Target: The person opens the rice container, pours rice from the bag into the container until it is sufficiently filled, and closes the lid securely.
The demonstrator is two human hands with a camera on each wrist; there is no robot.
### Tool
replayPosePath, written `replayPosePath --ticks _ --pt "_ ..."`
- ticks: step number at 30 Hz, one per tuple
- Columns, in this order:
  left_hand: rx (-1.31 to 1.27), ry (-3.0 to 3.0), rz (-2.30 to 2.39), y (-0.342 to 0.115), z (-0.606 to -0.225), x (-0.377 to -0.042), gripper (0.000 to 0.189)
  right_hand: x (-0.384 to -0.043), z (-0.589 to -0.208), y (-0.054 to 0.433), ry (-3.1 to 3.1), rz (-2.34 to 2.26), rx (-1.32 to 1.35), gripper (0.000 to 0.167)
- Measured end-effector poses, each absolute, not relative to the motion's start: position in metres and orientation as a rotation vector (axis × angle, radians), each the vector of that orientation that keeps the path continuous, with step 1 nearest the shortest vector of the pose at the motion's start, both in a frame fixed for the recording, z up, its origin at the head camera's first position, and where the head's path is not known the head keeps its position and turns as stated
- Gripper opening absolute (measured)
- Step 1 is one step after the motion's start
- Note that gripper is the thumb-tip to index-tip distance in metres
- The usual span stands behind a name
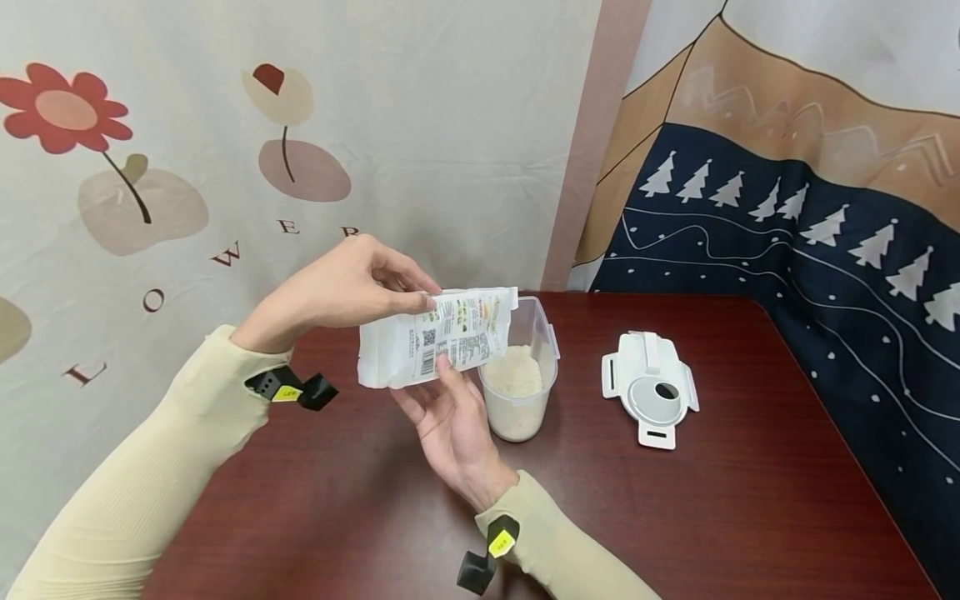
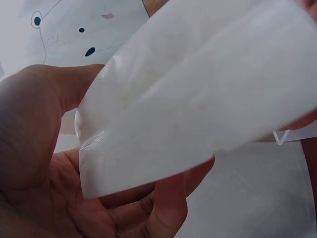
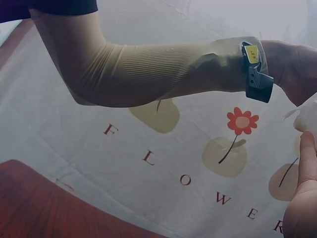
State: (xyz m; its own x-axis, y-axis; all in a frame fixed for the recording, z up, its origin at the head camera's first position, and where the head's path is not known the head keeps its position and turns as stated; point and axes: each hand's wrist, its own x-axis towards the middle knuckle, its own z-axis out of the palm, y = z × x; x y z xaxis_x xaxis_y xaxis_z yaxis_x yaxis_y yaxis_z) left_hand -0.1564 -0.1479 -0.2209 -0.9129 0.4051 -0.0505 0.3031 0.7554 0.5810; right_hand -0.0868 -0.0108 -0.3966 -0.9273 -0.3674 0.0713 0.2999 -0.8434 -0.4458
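Observation:
A white printed packet is held up at a tilt, its right end at the rim of a clear plastic container. White grains that look like rice fill the container's lower part. My left hand pinches the packet from above, thumb on the printed face. From below, my right hand holds it with the thumb on the front and the fingers mostly hidden behind. In the left wrist view the packet's plain side covers much of the frame. Only a corner of the packet enters the right wrist view.
To the right on the dark red table lies a white lid with side clips and a round dark opening. A printed curtain hangs along the table's back, and a navy tree-patterned cloth hangs at the right.

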Motion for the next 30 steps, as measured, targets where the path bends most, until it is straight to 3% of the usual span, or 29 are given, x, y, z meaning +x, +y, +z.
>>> replayPosePath --ticks 15,30 --pt "0.542 2.765 0.904 -0.148 -0.222 -0.159 0.016 -0.088 -0.394 -0.010 0.628 -2.716 -0.201 0.039" --pt "0.549 2.716 1.105 -0.157 -0.237 -0.162 0.043 -0.089 -0.391 -0.009 0.617 -2.746 -0.163 0.037"
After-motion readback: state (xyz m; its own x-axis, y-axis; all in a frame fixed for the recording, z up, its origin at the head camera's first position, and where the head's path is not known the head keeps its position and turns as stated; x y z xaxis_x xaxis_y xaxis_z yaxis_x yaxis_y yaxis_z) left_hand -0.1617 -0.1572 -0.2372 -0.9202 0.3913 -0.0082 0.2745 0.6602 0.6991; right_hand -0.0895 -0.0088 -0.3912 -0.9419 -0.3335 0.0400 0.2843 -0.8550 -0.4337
